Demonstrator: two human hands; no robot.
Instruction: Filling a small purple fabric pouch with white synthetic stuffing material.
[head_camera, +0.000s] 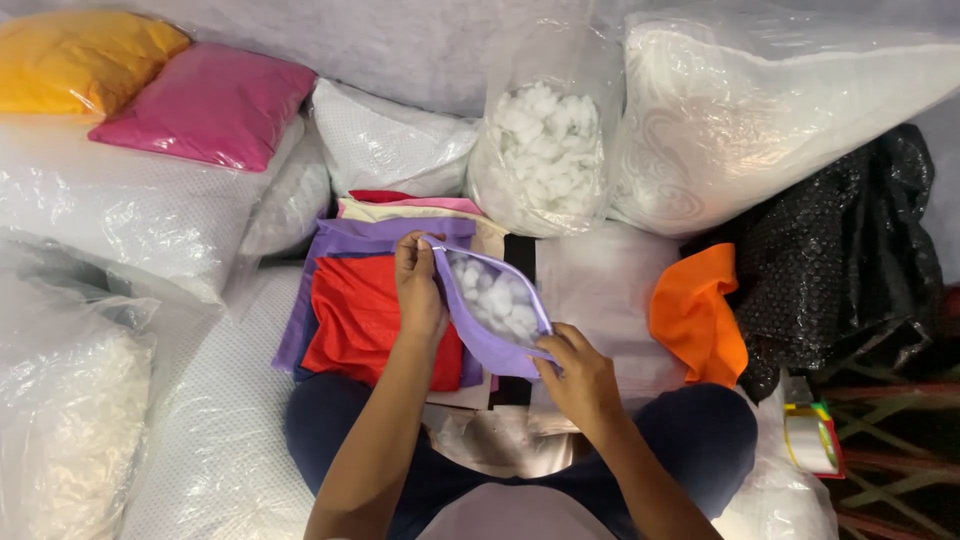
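Left hand (418, 290), right hand (580, 380), both pinching lilac cushion cover (480, 330), white stuffing (495, 295) inside

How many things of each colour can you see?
Yellow pillow: 1
Pink pillow: 1
Purple cover with white stuffing, held by the left hand and right hand: 1
Red cloth: 1
Orange cloth: 1
Total: 5

White quilted mat (225, 440) as base; stacked coloured cloths (360, 310), orange cloth (700, 310), bagged pillows (130, 215) lie on it.
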